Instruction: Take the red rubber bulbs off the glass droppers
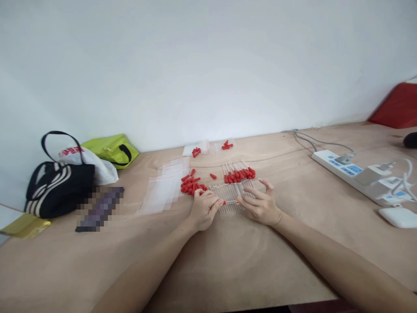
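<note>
My left hand (205,210) is closed around a red rubber bulb (224,202), whose end shows past the fingertips. From that bulb a thin glass dropper tube (232,201) runs across to my right hand (259,206), which pinches its other end between thumb and finger. Under and behind the held tube lie many bare glass tubes (224,191) side by side. Beyond them, droppers with red bulbs fitted (239,174) form a row. A heap of loose red bulbs (189,186) touches the far side of my left hand, and one single bulb (213,176) lies apart.
Overlapping clear plastic bags (163,187) lie left of the heap. Two small bags with red bulbs (196,152) (227,145) rest near the wall. Black (55,191) and green bags (109,148) stand left; a power strip (345,169) and white charger case (398,216) lie right.
</note>
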{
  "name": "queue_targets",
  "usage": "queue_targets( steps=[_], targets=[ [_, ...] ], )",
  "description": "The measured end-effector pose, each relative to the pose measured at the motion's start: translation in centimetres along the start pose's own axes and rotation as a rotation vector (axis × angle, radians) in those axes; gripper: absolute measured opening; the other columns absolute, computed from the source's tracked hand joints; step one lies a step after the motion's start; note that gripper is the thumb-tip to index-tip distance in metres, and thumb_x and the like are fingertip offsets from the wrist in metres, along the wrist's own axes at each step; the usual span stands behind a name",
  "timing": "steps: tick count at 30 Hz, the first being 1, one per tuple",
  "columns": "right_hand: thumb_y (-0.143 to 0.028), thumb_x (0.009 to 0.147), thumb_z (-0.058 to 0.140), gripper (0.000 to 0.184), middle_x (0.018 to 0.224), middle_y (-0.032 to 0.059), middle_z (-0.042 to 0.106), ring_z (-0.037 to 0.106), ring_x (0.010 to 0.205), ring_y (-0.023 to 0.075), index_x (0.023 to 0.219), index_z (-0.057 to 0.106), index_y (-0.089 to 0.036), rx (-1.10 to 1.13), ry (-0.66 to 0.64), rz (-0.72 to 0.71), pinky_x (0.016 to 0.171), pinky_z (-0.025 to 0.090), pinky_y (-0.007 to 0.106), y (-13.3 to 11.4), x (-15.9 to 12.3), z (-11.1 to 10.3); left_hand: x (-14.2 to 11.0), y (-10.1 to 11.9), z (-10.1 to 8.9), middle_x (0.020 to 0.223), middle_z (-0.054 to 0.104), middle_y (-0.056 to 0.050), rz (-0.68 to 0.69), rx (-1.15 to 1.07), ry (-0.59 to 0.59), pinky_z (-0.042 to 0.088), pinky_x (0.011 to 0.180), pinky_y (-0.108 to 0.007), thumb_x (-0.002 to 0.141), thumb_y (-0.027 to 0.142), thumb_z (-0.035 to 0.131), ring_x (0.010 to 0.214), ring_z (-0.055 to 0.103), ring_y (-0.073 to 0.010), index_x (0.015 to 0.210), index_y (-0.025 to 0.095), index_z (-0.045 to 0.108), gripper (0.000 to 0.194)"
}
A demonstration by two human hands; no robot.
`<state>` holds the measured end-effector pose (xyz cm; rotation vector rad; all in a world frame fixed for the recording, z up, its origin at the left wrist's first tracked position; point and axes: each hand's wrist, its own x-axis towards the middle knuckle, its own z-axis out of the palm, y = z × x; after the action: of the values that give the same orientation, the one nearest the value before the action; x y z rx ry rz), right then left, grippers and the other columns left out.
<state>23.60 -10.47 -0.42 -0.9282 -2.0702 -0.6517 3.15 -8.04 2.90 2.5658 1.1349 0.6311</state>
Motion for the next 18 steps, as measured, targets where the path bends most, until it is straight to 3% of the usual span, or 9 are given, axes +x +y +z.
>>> queue_targets(
  steps=[3, 6, 9, 13, 15, 18],
  targets=[
    [-0.02, 0.082, 0.05, 0.017, 0.065, -0.0081, 0.063, 0.058, 0.086, 0.012, 0.077, 0.063, -0.03, -0.02, 0.017, 0.046, 0.095, 0.015, 0.042, 0.9, -0.4, -0.5, -0.2, -1.1, -0.8, 0.054, 0.054, 0.002, -0.104, -0.057, 0.052, 0.033, 0.074, -0.032, 0.086, 0.028, 0.027, 0.06, 0.05, -0.0118, 0.05, 0.017, 0.044, 0.042],
    [-0.024, 0.081, 0.049, 0.015, 0.067, -0.0057, 0.065, 0.057, 0.081, 0.0138, 0.075, 0.063, -0.028, -0.083, -0.009, 0.249, 0.093, 0.013, 0.043, 2.2, -0.4, -1.0, -0.8, -2.8, -1.9, 0.054, 0.051, 0.002, -0.192, -0.052, 0.214, 0.037, 0.07, -0.031, 0.086, 0.029, 0.026, 0.057, 0.048, -0.012, 0.054, 0.018, 0.044, 0.039],
    [-0.028, 0.082, 0.045, 0.02, 0.068, -0.0024, 0.065, 0.055, 0.073, 0.0131, 0.073, 0.063, -0.025, -0.063, -0.11, 0.418, 0.091, 0.013, 0.043, 2.4, -0.1, -0.9, -1.0, -3.6, -2.3, 0.072, 0.056, -0.002, -0.086, -0.06, 0.294, 0.041, 0.072, -0.03, 0.085, 0.031, 0.035, 0.072, 0.052, -0.0145, 0.072, 0.019, 0.053, 0.025],
    [-0.025, 0.082, 0.041, 0.023, 0.06, -0.0009, 0.063, 0.052, 0.065, 0.0126, 0.076, 0.064, -0.023, -0.045, -0.209, 0.495, 0.087, 0.017, 0.039, 1.6, 0.2, -0.2, -0.6, -3.7, -2.1, 0.087, 0.053, -0.006, -0.012, -0.056, 0.443, 0.043, 0.079, -0.031, 0.084, 0.026, 0.039, 0.085, 0.052, -0.0156, 0.09, 0.018, 0.057, 0.02],
    [-0.023, 0.08, 0.041, 0.023, 0.057, -0.0006, 0.063, 0.051, 0.063, 0.013, 0.077, 0.064, -0.023, -0.065, -0.23, 0.517, 0.084, 0.018, 0.038, 1.3, 0.1, -0.1, 0.0, -4.1, -2.4, 0.09, 0.052, -0.007, -0.054, -0.021, 0.498, 0.044, 0.08, -0.031, 0.083, 0.023, 0.039, 0.087, 0.052, -0.0159, 0.094, 0.017, 0.058, 0.022],
    [-0.022, 0.077, 0.042, 0.023, 0.057, 0.0005, 0.063, 0.052, 0.064, 0.0145, 0.079, 0.065, -0.022, -0.098, -0.235, 0.523, 0.082, 0.019, 0.038, 1.2, -0.1, -0.1, 1.0, -5.6, -3.6, 0.088, 0.055, -0.006, -0.17, 0.016, 0.472, 0.045, 0.073, -0.029, 0.079, 0.022, 0.043, 0.078, 0.054, -0.0147, 0.094, 0.018, 0.058, 0.022]
  ],
)
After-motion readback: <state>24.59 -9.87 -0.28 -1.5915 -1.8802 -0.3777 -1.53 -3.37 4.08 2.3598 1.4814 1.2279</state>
